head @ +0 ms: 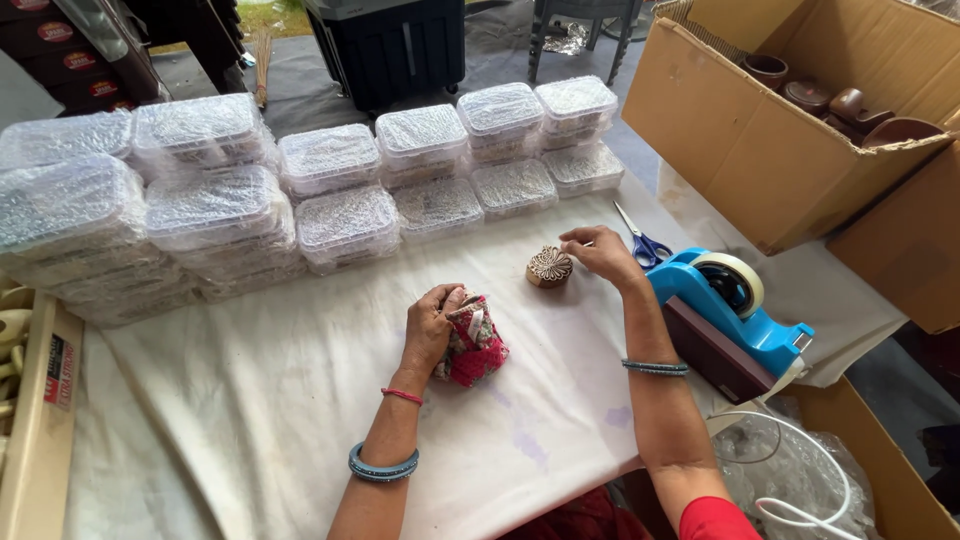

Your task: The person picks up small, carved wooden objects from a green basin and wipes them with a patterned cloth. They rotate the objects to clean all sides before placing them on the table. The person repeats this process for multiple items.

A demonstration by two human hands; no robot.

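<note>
Left hand grip: the left hand (pixel 430 325) is closing its fingers around the top of a small patchwork fabric pouch (pixel 473 345), red and pink, pinching the gathered opening.
Pouch position: the pouch is sitting on the white table cloth (pixel 250 400), just in front of the carved wooden block (pixel 549 267) and a little to its left, apart from it.
Right hand grip: the right hand (pixel 600 252) is curling its fingers, with the fingertips touching the right edge of the carved wooden block; whether it is actually clamping the block I cannot tell.
Block position: the round block is lying on the cloth with its pale carved pattern facing up.
Wrists: blue bangles are showing on both forearms, and a red thread is circling the left wrist.
Right of block: blue-handled scissors (pixel 642 243) are lying just beyond the right hand; a blue tape dispenser (pixel 735 305) is standing near them, at the table's edge.
Behind block: clear plastic lidded boxes (pixel 345 215) are standing stacked in rows, spreading far to the block's left.
Far right of block: an open cardboard carton (pixel 740 150) is holding brown wooden items.
Far left of block: a cardboard tray (pixel 40 420) is lying well apart, at the cloth's edge.
</note>
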